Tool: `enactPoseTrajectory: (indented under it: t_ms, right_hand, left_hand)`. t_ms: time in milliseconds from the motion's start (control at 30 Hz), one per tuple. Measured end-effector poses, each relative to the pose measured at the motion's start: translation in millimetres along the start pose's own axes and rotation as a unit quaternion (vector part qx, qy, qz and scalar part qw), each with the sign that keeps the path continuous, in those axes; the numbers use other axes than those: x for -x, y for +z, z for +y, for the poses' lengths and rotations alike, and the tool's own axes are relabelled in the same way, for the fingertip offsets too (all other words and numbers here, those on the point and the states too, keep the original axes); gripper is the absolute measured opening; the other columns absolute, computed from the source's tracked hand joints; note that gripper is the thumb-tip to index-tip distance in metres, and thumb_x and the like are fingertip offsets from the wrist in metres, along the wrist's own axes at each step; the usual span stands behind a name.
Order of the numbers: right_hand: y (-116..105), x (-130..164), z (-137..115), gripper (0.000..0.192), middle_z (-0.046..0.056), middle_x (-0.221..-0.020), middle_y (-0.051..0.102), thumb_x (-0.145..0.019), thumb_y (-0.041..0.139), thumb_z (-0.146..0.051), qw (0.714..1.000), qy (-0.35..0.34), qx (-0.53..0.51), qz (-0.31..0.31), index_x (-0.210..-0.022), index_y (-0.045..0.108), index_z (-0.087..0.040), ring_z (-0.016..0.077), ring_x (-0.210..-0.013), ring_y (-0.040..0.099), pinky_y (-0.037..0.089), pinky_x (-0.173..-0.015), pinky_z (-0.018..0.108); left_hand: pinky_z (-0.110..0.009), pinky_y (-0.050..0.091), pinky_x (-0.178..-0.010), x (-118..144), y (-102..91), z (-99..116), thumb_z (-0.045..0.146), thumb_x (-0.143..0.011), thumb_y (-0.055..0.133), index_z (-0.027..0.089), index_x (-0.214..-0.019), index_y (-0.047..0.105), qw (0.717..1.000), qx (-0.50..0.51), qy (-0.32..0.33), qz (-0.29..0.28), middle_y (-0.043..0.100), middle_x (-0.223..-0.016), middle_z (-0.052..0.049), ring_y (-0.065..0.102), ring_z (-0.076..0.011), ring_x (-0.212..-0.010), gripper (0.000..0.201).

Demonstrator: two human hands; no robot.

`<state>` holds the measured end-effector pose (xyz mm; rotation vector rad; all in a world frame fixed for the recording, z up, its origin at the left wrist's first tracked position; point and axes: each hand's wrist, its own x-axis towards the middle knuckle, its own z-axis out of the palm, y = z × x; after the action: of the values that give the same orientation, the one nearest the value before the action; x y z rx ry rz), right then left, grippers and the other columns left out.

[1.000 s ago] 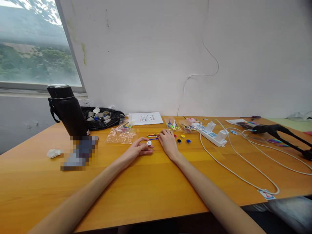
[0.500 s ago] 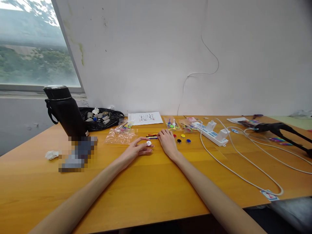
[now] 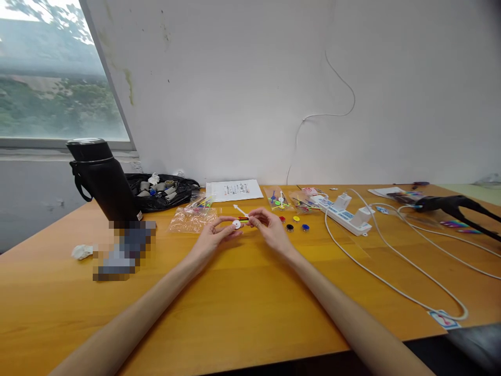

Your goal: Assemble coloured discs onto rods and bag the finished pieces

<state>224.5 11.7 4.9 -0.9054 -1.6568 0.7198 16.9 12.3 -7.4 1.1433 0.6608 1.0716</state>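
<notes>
Centre of frame, just above the wooden table (image 3: pixel 242 313): left hand (image 3: pixel 213 236) pinches a small white disc (image 3: pixel 236 224) between thumb and fingers, face up, seemingly so a rod can meet it. Right hand (image 3: pixel 270 227) grips a thin white stick (image 3: pixel 240 211), angled toward the disc, nearly touching. Just behind: coloured sticks (image 3: pixel 243 219), small coloured discs (image 3: pixel 294 223). Further back, a power strip (image 3: pixel 344 213) right of centre, a black flask (image 3: pixel 102 177) at left.
</notes>
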Motion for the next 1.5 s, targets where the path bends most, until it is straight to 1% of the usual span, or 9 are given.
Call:
enactPoseTrajectory:
  t_ms: [100,233,433,600,800,1000,1200,1367,1500]
  right_hand:
    - [7,5,-17,0.026,0.006,-0.087,0.075,-0.092,0.068,-0.044,0.999,0.003,-0.038,-0.033,-0.098,0.069,-0.019,0.0194,-0.084,0.071,0.055,-0.084,0.034]
    - [15,10,-29,0.020,0.005,-0.089,0.076,-0.092,0.069,-0.040,0.999,-0.033,0.012,-0.026,-0.091,0.072,-0.020,0.0186,-0.083,0.071,0.054,-0.082,0.032]
    - [20,15,-31,0.015,0.004,-0.093,0.075,-0.097,0.063,-0.037,0.990,-0.103,0.097,0.001,-0.096,0.069,-0.023,0.0197,-0.086,0.070,0.054,-0.083,0.033]
    - [20,17,-29,0.013,0.005,-0.097,0.074,-0.098,0.061,-0.033,0.981,-0.138,0.138,0.021,-0.099,0.069,-0.023,0.0194,-0.089,0.069,0.054,-0.084,0.032]
    - [18,16,-29,0.015,0.005,-0.098,0.074,-0.099,0.060,-0.035,0.977,-0.135,0.160,0.026,-0.101,0.069,-0.023,0.0204,-0.091,0.069,0.053,-0.086,0.034]
    - [19,16,-30,0.015,0.005,-0.099,0.074,-0.099,0.060,-0.036,0.980,-0.126,0.152,0.032,-0.101,0.069,-0.024,0.0213,-0.093,0.070,0.054,-0.087,0.035]
    - [24,17,-33,0.014,0.004,-0.096,0.075,-0.098,0.060,-0.036,0.989,-0.094,0.107,0.030,-0.099,0.067,-0.024,0.0195,-0.087,0.071,0.056,-0.083,0.033]
    - [26,19,-33,0.014,0.003,-0.090,0.075,-0.098,0.060,-0.036,0.996,-0.068,0.061,-0.003,-0.099,0.063,-0.023,0.0185,-0.083,0.072,0.056,-0.081,0.032]
    - [28,19,-34,0.015,0.003,-0.088,0.074,-0.098,0.061,-0.037,0.998,-0.054,0.041,0.000,-0.096,0.060,-0.022,0.0180,-0.083,0.072,0.055,-0.080,0.031]
  left_hand:
    - [-0.043,0.051,-0.109,-2,-1.7,3,0.039,-0.077,0.084,0.018,-0.110,0.068,0.998,-0.005,0.057,0.025,0.079,-0.111,-0.010,0.075,-0.0244,-0.103,0.042]
    - [-0.044,0.051,-0.107,1,-1.8,8,0.040,-0.078,0.082,0.019,-0.111,0.070,0.995,-0.043,0.081,0.035,0.079,-0.111,-0.010,0.074,-0.0263,-0.107,0.041]
    - [-0.043,0.053,-0.104,5,0.9,13,0.042,-0.078,0.082,0.020,-0.108,0.071,0.990,-0.086,0.108,0.027,0.077,-0.116,-0.010,0.071,-0.0278,-0.113,0.039]
    - [-0.041,0.053,-0.104,5,1.7,14,0.042,-0.080,0.081,0.020,-0.110,0.070,0.990,-0.089,0.109,0.023,0.078,-0.113,-0.010,0.072,-0.0257,-0.109,0.039]
    - [-0.042,0.050,-0.108,6,3.2,13,0.040,-0.082,0.079,0.019,-0.110,0.069,0.991,-0.080,0.103,0.010,0.078,-0.114,-0.010,0.072,-0.0257,-0.111,0.036]
    - [-0.044,0.051,-0.108,6,4.7,13,0.042,-0.082,0.078,0.018,-0.111,0.069,0.990,-0.089,0.112,0.004,0.077,-0.115,-0.011,0.072,-0.0269,-0.112,0.039]
    - [-0.041,0.053,-0.104,10,8.4,14,0.039,-0.081,0.079,0.021,-0.109,0.069,0.978,-0.144,0.147,0.015,0.076,-0.114,-0.009,0.070,-0.0249,-0.112,0.035]
    - [-0.040,0.054,-0.101,14,11.5,17,0.039,-0.082,0.078,0.020,-0.103,0.069,0.977,-0.149,0.152,0.027,0.076,-0.109,-0.008,0.071,-0.0236,-0.104,0.030]
    - [-0.038,0.055,-0.098,15,13.5,19,0.039,-0.083,0.076,0.019,-0.101,0.070,0.976,-0.153,0.150,0.025,0.076,-0.105,-0.007,0.072,-0.0228,-0.099,0.027]
